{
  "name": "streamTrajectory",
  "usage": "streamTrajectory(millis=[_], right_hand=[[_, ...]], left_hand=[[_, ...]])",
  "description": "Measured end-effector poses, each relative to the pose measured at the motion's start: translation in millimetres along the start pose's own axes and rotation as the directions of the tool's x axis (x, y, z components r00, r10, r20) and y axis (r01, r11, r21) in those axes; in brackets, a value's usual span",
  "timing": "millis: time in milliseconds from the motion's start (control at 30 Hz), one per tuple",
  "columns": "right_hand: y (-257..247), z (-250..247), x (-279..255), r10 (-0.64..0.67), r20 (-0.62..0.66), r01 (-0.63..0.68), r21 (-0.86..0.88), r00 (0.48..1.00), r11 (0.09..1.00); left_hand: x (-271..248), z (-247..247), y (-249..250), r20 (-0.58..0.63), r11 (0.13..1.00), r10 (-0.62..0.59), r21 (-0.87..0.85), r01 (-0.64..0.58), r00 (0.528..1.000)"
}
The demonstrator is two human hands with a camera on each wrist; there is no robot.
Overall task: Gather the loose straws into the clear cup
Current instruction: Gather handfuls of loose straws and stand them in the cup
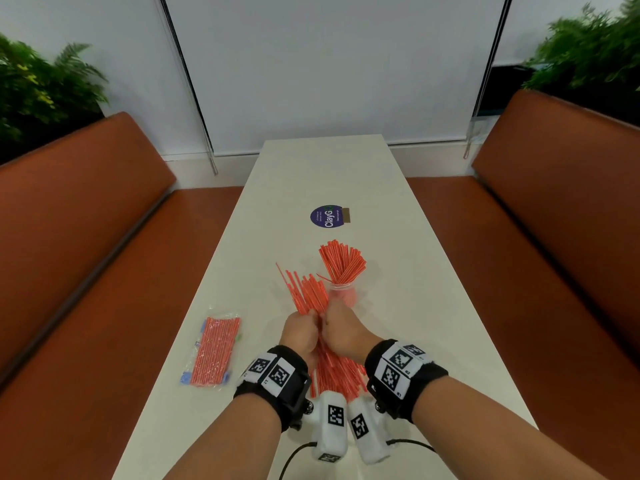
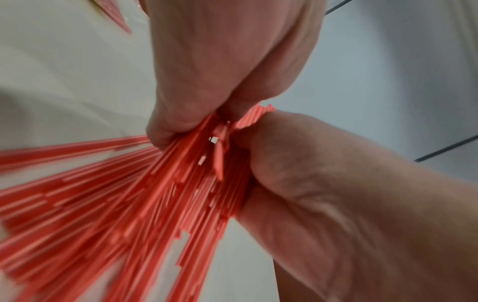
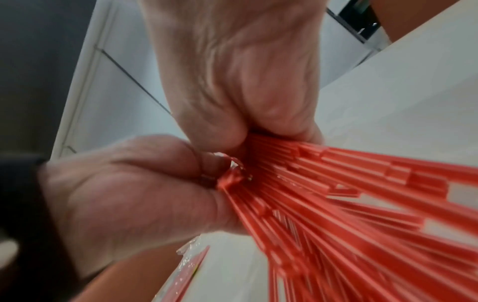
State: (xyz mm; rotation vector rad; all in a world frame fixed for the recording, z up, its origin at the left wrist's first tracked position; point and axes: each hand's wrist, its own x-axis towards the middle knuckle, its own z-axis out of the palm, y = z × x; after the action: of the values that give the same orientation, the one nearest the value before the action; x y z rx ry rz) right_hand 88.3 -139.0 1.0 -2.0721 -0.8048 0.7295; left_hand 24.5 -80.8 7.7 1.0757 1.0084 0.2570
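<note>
A thick bundle of loose red straws [image 1: 309,292] is held at its middle by both hands over the white table [image 1: 415,271]. My left hand [image 1: 300,328] and right hand [image 1: 342,326] grip it side by side, fingers curled round it. The bundle fans out above and below the hands. In the left wrist view my left hand [image 2: 227,61] and right hand [image 2: 336,194] squeeze the straws [image 2: 129,204]. The right wrist view shows the same grip: right hand [image 3: 232,71], left hand [image 3: 129,194], straws [image 3: 336,204]. Just beyond the right hand stands the clear cup [image 1: 343,295], holding a fan of red straws [image 1: 343,261].
A sealed plastic packet of red straws [image 1: 216,351] lies on the table to the left of my hands. A round purple sticker [image 1: 329,216] is further along the table. Orange benches [image 1: 86,237] flank the narrow table on both sides, with plants behind them.
</note>
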Motion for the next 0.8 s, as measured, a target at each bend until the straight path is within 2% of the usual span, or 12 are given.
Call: streamTrajectory(millis=[100, 267, 433, 533, 700, 800], right_hand=[[-1, 1, 0, -0.028, -0.055, 0.026, -0.043, 0.998, 0.999], [-7, -3, 4, -0.040, -0.008, 0.039, -0.073, 0.999, 0.997], [-19, -25, 7, -0.143, -0.128, 0.127, -0.126, 0.981, 0.984], [-32, -43, 10, -0.189, -0.158, 0.184, -0.046, 0.969, 0.982], [-63, -80, 22, -0.273, -0.330, 0.338, 0.160, 0.904, 0.927], [-76, -99, 36, -0.320, -0.456, 0.450, 0.209, 0.830, 0.868]], left_hand=[[1, -2, 1, 0.025, 0.998, -0.023, -0.049, 0.024, 0.999], [3, -7, 5, -0.004, 0.998, -0.013, -0.053, 0.013, 1.000], [7, -10, 8, -0.039, 0.990, 0.015, -0.137, -0.020, 0.999], [5, -11, 12, -0.019, 0.982, 0.025, -0.186, -0.028, 1.000], [9, -14, 11, 0.014, 0.994, 0.040, -0.098, -0.038, 0.999], [12, -15, 10, 0.033, 0.995, 0.040, -0.098, -0.037, 0.999]])
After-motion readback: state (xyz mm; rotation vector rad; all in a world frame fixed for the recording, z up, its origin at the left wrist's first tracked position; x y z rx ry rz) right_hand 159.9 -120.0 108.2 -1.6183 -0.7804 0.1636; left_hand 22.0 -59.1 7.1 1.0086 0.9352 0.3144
